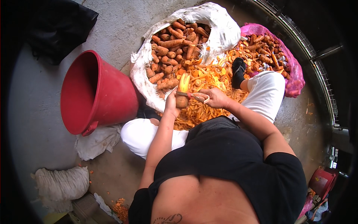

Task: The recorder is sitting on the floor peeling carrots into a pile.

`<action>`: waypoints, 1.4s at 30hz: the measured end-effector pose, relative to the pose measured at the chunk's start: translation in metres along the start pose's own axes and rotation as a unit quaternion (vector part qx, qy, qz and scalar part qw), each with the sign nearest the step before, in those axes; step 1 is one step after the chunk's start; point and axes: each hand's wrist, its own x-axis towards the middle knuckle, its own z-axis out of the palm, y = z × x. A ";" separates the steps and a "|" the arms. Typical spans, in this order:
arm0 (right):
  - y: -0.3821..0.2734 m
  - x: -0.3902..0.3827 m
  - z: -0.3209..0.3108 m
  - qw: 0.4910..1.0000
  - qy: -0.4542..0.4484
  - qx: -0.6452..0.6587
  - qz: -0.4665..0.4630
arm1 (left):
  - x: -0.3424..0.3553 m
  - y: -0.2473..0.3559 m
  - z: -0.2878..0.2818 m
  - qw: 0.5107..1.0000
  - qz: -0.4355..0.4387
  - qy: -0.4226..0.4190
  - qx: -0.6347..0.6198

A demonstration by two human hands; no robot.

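A thick carrot (183, 83) stands upright in my left hand (171, 105), whose fingers are closed round its lower part. Its upper part is peeled to bright yellow-orange, while the lower end keeps its brown skin. My right hand (217, 98) grips a peeler (201, 98) with a pale loop handle and a reddish neck. The peeler's blade lies across the carrot's middle, against it. Orange peelings (197, 118) are heaped beneath both hands, between my legs. Just beyond lies an open white sack (225, 28) of unpeeled carrots (169, 50).
A large red bucket (121, 89) lies tipped at the left, its mouth facing left. A pink mesh sack (296, 76) of carrots and scraps lies at the far right. Black sheeting (61, 30) is at the upper left. A stuffed pale sack (61, 184) sits at the lower left.
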 end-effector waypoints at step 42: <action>-0.002 0.010 -0.010 0.994 -0.003 -0.112 0.022 | -0.016 0.000 -0.008 0.998 -0.037 -0.033 0.031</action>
